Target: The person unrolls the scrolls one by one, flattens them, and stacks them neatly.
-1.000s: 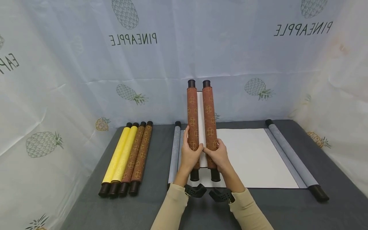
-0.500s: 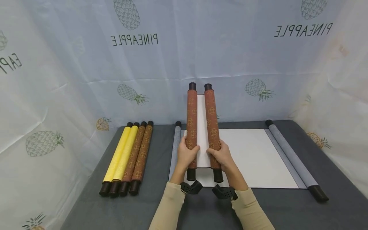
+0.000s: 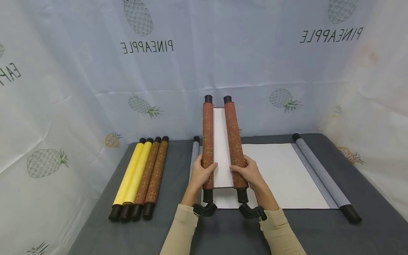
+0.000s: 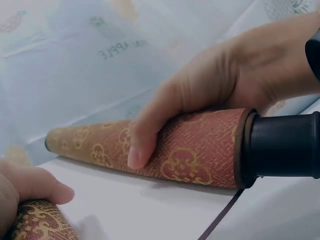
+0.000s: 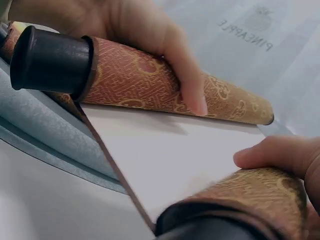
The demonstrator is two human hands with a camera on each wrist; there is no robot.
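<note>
A brown hanging scroll with a gold floral pattern is held up, partly unrolled, over the table. My left hand point(image 3: 200, 173) grips its left roll point(image 3: 208, 138) near the lower end, thumb across the front. Around the right roll point(image 3: 234, 141) my right hand point(image 3: 251, 173) curls in the same way. Between them a strip of white paper point(image 3: 221, 148) shows, wider at the bottom. In the left wrist view the right hand's thumb point(image 4: 142, 145) presses on the patterned cloth. The right wrist view shows the left roll's black end knob point(image 5: 50, 60).
Behind the held scroll lies an unrolled grey scroll point(image 3: 274, 173), its right roll point(image 3: 322, 170) on the dark tablecloth point(image 3: 344, 241). Two yellow scrolls point(image 3: 129, 173) and two brown ones point(image 3: 156, 173) lie side by side at left. A pineapple-print curtain point(image 3: 204, 53) stands behind.
My hands have moved apart, so the two rolls are spread and more white paper shows between them. The scroll has also come slightly lower in view.
</note>
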